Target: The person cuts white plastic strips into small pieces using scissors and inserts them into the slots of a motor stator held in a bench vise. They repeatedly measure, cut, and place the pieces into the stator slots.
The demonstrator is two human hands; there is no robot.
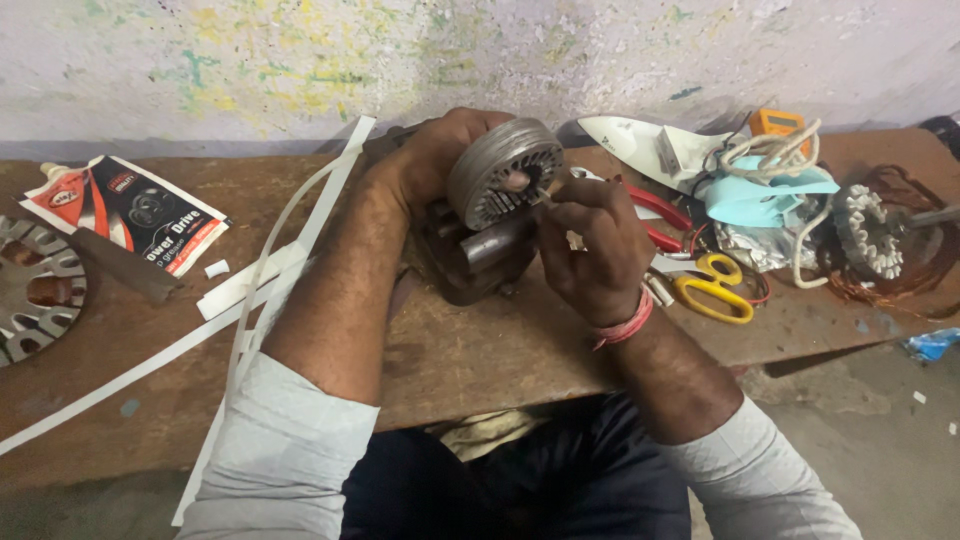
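Metal stator core [497,170] gripped left hand [435,155]; right fingers [560,195] at slots.

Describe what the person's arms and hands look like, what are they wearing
Both forearms are bare, with light grey-white sleeves rolled up to about the elbows. The right hand has a band of red-pink thread wound round the wrist. The left hand shows no band, ring or glove in this view.

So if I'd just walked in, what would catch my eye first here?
Probably the round slotted metal motor core at the centre, held up by the left hand while the right hand works at its rim. Next, the bright yellow-handled scissors lying on the wooden bench to the right, and the long white strips trailing across its left side.
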